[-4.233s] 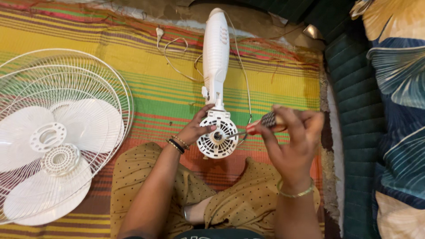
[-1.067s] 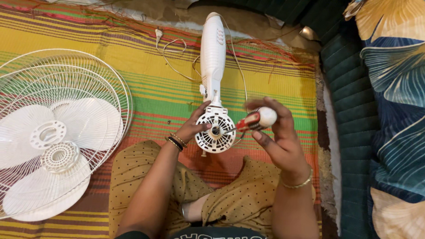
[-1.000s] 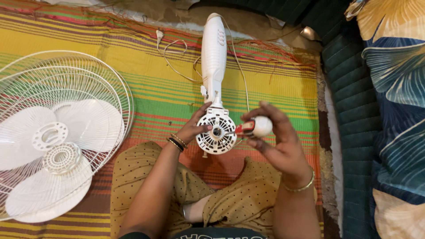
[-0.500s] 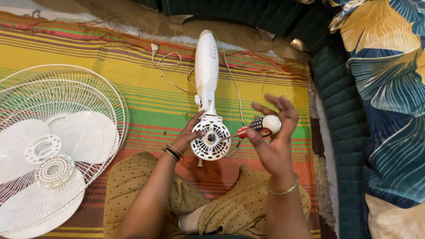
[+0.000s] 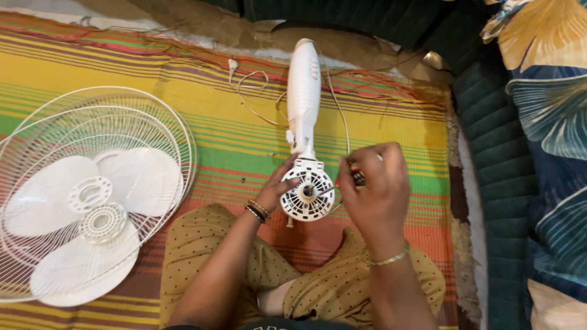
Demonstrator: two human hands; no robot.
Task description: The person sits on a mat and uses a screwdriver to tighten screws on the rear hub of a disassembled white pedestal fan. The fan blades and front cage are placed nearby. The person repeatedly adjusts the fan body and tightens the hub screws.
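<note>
Fingers of the left hand point(image 5: 278, 185) clasped the left rim of the white fan motor housing point(image 5: 307, 194), which sat upright before the seated person's knees. Right of the housing, the right hand point(image 5: 374, 186) curled shut around a screwdriver point(image 5: 358, 178). Left of it lay the fan grille point(image 5: 98, 189) and blades point(image 5: 85, 244).
</note>
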